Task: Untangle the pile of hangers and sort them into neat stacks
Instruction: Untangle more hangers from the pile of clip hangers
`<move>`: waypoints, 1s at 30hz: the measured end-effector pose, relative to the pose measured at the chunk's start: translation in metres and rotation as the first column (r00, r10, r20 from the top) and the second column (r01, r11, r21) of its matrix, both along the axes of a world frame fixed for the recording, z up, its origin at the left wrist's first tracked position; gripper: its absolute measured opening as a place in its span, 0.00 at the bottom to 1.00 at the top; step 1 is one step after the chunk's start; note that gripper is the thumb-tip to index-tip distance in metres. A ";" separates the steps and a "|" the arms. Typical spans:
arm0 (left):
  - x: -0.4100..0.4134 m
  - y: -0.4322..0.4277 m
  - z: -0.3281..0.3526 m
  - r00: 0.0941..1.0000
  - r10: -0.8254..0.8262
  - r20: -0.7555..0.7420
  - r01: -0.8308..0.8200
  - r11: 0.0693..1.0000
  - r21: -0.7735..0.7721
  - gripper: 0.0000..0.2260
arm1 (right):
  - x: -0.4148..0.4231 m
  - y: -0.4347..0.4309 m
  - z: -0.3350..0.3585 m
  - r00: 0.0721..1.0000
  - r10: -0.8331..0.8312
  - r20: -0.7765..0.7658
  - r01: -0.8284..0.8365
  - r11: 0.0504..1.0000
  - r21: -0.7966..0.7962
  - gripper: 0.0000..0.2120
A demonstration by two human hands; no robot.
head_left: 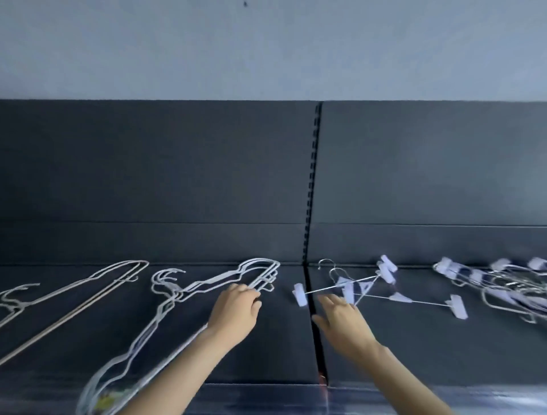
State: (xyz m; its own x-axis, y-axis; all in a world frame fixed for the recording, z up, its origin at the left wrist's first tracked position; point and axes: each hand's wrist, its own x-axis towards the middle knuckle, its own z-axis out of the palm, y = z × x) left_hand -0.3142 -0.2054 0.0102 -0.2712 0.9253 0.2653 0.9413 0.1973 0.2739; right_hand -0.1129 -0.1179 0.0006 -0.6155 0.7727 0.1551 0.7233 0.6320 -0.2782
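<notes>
— What carries it all?
— A dark grey desk (275, 349), split by a seam (314, 328) running from its far edge to its near edge.
— And behind it?
— A dark upright panel (148, 177) along the far edge, with a black slotted strip (313, 177) above the seam. Over that, a pale wall (266, 50) bearing one dark speck (245, 3).
— Anything else?
— A blurred yellowish patch (106, 401) at the near left corner
</notes>
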 end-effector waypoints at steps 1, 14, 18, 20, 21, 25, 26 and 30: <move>0.021 0.006 0.000 1.000 -0.027 0.005 0.027 1.000 -0.006 0.13 | 0.023 0.002 0.000 0.999 -0.030 0.013 0.030 1.000 0.002 0.20; 0.249 0.067 -0.002 0.958 -0.285 0.023 0.286 0.949 -0.131 0.14 | 0.273 0.010 0.004 0.945 -0.317 0.081 0.322 0.944 -0.069 0.23; 0.296 0.090 -0.001 0.933 -0.359 0.017 0.356 0.921 -0.159 0.14 | 0.322 0.015 0.007 0.916 -0.398 0.049 0.401 0.911 -0.102 0.26; 0.318 0.104 -0.001 0.919 -0.393 0.018 0.390 0.905 -0.171 0.14 | 0.342 0.018 0.006 0.901 -0.431 0.039 0.433 0.894 -0.113 0.26; 0.328 0.112 -0.002 0.912 -0.410 0.021 0.407 0.896 -0.175 0.14 | 0.351 0.020 0.005 0.895 -0.444 0.038 0.445 0.888 -0.115 0.25; 0.368 0.148 -0.005 0.887 -0.458 0.055 0.461 0.871 -0.172 0.14 | 0.389 0.038 0.000 0.871 -0.489 0.052 0.491 0.863 -0.117 0.25; 0.377 0.158 -0.007 0.880 -0.470 0.063 0.474 0.865 -0.163 0.14 | 0.399 0.045 0.000 0.863 -0.501 0.061 0.504 0.856 -0.113 0.26; 0.407 0.206 -0.011 0.866 -0.488 0.108 0.499 0.854 -0.149 0.13 | 0.434 0.084 0.005 0.833 -0.547 0.085 0.553 0.829 -0.088 0.25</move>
